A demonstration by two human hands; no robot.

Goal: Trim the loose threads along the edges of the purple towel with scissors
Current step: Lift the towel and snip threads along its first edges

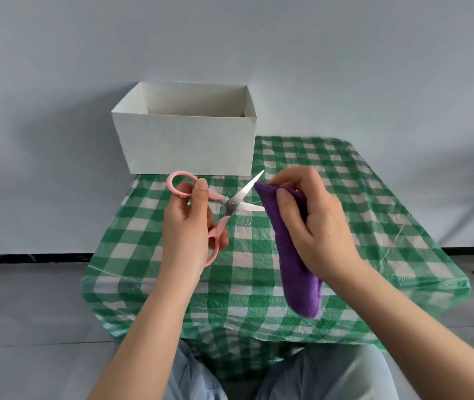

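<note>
one purple towel (293, 249) in right hand (313, 223)

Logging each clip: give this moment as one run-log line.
left hand: holds pink scissors, blades open | right hand: grips purple towel above table | blades at towel's top corner | white box behind

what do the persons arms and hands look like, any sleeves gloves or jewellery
Both forearms are bare up to the frame's edge, so no sleeves show. The left hand and the right hand wear no gloves, and no rings, watch or bracelets are visible. Fingernails look short and unpainted. Below the arms, light blue trousers cover the lap.
</note>
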